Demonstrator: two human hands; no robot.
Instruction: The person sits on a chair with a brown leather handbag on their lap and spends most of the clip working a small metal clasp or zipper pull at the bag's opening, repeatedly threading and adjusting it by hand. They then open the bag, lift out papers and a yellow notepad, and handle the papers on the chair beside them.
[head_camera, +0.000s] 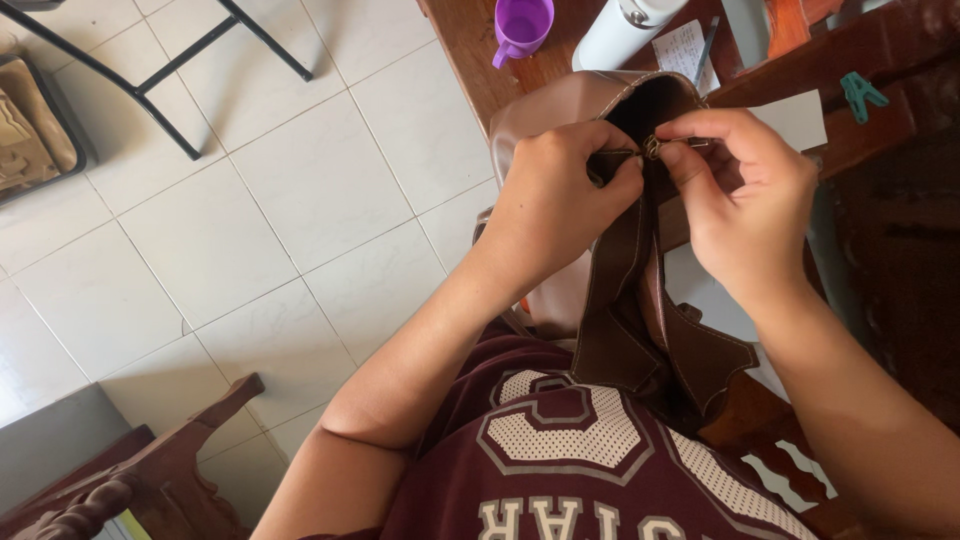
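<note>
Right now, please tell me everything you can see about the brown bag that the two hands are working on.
The brown bag looks like smooth leather or imitation leather, with pale stitching along its edges. Its body is lighter tan-brown; a darker brown strap hangs down toward the person's lap and ends in wide tabs. Its opening is dark inside. It is held up before the wooden table. The left hand and the right hand pinch a small metal ring or buckle at the rim.

Soft even daylight, sharp, faint floor glare
</note>
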